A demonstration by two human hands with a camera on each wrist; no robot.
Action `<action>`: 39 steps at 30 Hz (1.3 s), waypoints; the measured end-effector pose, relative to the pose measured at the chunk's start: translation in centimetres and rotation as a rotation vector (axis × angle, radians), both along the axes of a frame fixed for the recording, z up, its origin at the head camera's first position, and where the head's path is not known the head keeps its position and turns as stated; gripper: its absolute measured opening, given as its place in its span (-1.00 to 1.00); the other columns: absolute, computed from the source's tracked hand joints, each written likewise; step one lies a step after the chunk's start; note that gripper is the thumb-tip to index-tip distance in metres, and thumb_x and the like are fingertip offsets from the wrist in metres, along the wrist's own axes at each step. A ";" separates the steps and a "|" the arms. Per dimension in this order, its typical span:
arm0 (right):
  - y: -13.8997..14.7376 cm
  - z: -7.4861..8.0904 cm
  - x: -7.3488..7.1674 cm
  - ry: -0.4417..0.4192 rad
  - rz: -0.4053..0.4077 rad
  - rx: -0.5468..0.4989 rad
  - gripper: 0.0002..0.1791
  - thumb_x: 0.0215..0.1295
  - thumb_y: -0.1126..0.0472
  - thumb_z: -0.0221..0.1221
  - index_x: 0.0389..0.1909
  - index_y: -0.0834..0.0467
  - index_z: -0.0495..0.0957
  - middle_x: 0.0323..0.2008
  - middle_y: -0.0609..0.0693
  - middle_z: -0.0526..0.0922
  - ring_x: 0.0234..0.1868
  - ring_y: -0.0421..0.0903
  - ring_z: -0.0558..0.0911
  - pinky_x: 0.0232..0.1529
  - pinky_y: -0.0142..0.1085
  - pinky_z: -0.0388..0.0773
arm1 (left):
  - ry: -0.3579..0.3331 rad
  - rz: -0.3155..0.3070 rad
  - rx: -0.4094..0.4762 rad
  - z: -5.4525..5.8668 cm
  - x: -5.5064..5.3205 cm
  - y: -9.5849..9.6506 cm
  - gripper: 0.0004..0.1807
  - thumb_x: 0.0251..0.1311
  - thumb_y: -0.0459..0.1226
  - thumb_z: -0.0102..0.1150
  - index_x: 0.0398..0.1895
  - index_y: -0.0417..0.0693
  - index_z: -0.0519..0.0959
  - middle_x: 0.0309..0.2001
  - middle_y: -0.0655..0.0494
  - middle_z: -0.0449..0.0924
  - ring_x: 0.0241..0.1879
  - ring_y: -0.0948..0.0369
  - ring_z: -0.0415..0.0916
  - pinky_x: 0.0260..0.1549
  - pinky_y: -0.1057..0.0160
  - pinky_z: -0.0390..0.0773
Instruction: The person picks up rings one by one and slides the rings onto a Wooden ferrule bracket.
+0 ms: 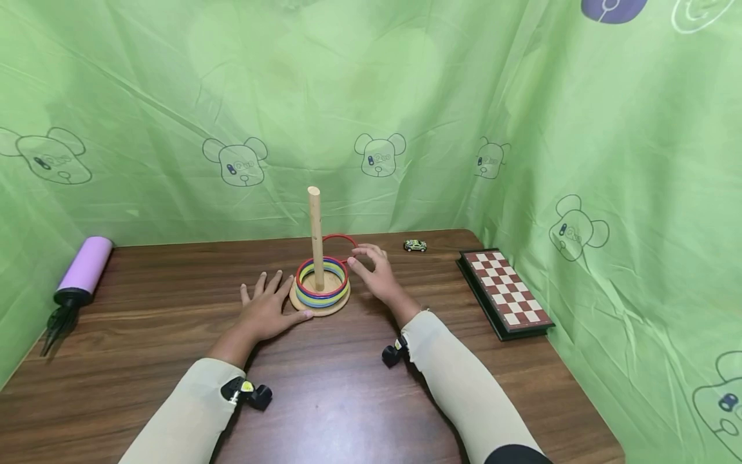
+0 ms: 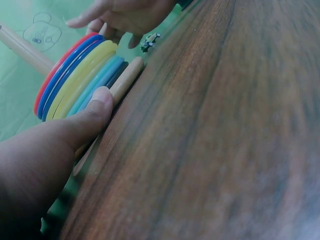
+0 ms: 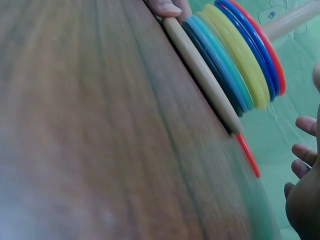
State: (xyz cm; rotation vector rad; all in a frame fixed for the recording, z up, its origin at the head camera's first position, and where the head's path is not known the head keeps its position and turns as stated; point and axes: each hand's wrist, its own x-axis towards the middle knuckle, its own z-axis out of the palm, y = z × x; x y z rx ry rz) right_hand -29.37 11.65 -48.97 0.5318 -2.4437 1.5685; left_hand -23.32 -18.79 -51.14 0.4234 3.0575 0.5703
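A wooden peg [image 1: 315, 225] stands upright on a round wooden base [image 1: 330, 312]. Stacked rings [image 3: 235, 55] circle its foot: red on top, then blue, yellow, light blue and a dark one lowest. My left hand [image 1: 265, 312] has its fingers spread at the base's left side, the thumb touching its near edge. Behind the base a second red ring [image 1: 342, 236] lies on the table, partly hidden by the stack. My right hand [image 1: 377, 274] hovers at the right of the stack, fingers loosely bent beside that red ring and holding nothing in the right wrist view.
A small toy car [image 1: 415, 245] is at the back of the wooden table [image 1: 324, 399]. To the right lies a chessboard case [image 1: 504, 290]; at the far left, a purple and black hand pump [image 1: 84, 267]. A green curtain [image 1: 324, 96] surrounds the back and sides.
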 end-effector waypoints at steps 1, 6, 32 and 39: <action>0.1 -0.1 -0.3 -0.007 -0.009 0.009 -0.50 0.56 0.06 0.32 0.31 0.33 0.63 0.50 0.27 0.49 0.57 0.26 0.30 0.60 0.27 0.21 | 0.001 0.000 0.001 0.0 0.0 0.0 0.31 0.17 0.63 0.13 0.78 0.00 0.15 0.77 -0.29 0.01 0.74 -0.45 -0.24 0.50 -0.72 -0.37; 0.7 -0.7 -1.4 -0.047 -0.042 0.049 -0.49 0.47 0.07 0.41 0.28 0.30 0.66 0.47 0.28 0.52 0.56 0.26 0.36 0.62 0.27 0.21 | 0.000 -0.001 0.004 0.0 0.0 0.0 0.31 0.18 0.62 0.13 0.78 0.00 0.15 0.76 -0.30 0.01 0.74 -0.46 -0.25 0.50 -0.73 -0.37; 0.4 -0.1 -6.4 -0.222 0.044 0.287 -0.31 0.40 0.05 0.47 0.48 0.19 0.57 0.66 0.22 0.31 0.73 0.26 0.15 0.72 0.19 0.15 | -0.008 0.005 0.004 -0.1 0.1 -0.1 0.33 0.16 0.65 0.10 0.79 0.03 0.13 0.77 -0.29 -0.02 0.74 -0.45 -0.27 0.50 -0.72 -0.38; 0.4 0.2 -7.2 -0.249 0.033 0.371 -0.24 0.39 -0.06 0.48 0.55 0.05 0.53 0.72 0.15 0.24 0.76 0.24 0.08 0.73 0.25 0.09 | -0.013 0.004 0.002 0.0 0.0 0.0 0.33 0.16 0.65 0.11 0.79 0.03 0.12 0.77 -0.29 -0.03 0.74 -0.45 -0.27 0.50 -0.72 -0.40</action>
